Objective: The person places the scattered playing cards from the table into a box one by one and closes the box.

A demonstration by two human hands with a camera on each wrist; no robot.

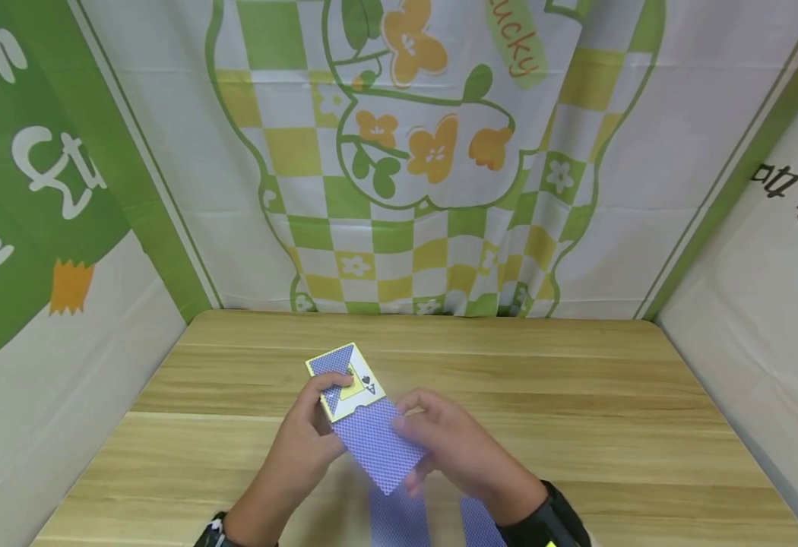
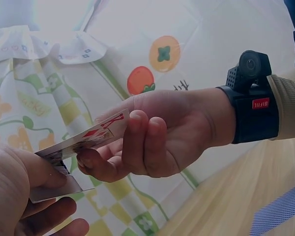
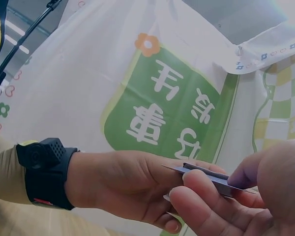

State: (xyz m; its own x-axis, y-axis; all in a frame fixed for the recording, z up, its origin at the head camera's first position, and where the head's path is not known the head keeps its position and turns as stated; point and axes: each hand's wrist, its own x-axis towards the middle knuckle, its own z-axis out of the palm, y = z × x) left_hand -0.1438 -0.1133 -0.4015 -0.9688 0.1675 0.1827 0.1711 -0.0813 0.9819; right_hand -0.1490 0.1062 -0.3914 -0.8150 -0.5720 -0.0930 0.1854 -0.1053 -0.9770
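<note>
My left hand (image 1: pixel 306 433) grips a card box (image 1: pixel 369 386) printed with an ace, thumb on its face. From the box's lower end, a blue-backed playing card (image 1: pixel 375 444) sticks out at a slant; whether more lie under it cannot be told. My right hand (image 1: pixel 460 441) pinches this card at its right edge, thumb on the patterned back and fingers below. In the left wrist view, the card's underside (image 2: pixel 96 135) shows a red K and a diamond. Seen edge-on in the right wrist view, the card (image 3: pixel 206 179) lies between both hands.
Two blue-patterned cards or stacks, one on the left (image 1: pixel 399 520) and one on the right (image 1: pixel 481 523), lie on the wooden table (image 1: pixel 577 380) near its front edge. A printed curtain (image 1: pixel 426 251) hangs behind the table, with printed cloth walls at both sides.
</note>
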